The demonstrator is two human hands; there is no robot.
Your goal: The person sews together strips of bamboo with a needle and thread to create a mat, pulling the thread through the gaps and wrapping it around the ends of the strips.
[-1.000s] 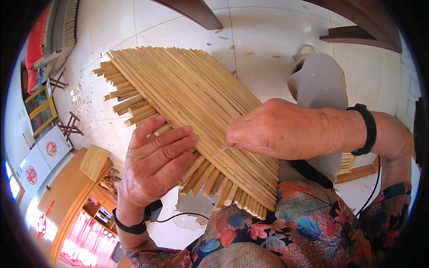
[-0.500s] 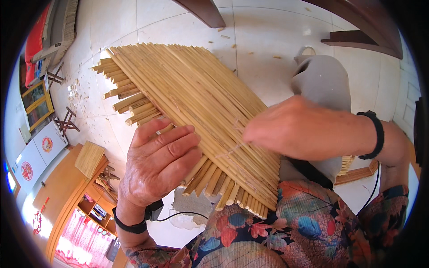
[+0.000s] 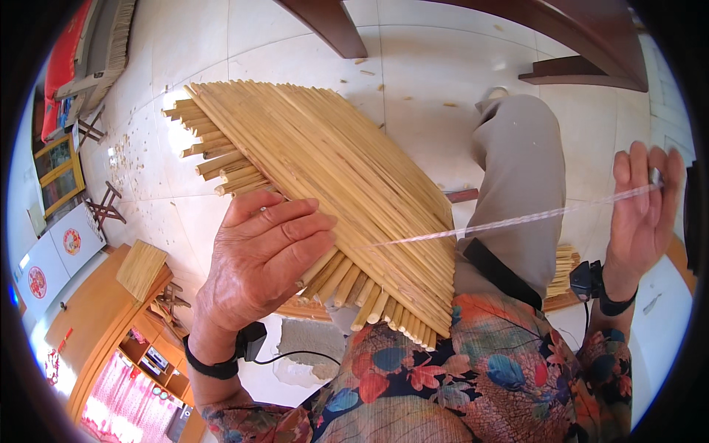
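A panel of straw-coloured stalks, laid side by side, slants across my lap; a second layer of stalk ends sticks out along its lower left edge. My left hand grips that edge, fingers on top and the thumb partly hidden. A pale, twisted thread runs taut from the stalks near the left fingertips to my right hand. That hand is raised at the far right, away from the panel, closed on the thread. On one of its fingers sits a metal ring.
Stalk scraps litter the tiled floor at left. Dark wooden furniture legs stand beyond the panel. Folding stools and an orange-brown cabinet are at left. More bundled stalks lie beside my grey-trousered leg.
My right hand has moved from just above the panel out to the far right, drawing the thread into a long straight line. The left hand keeps its grip on the edge.
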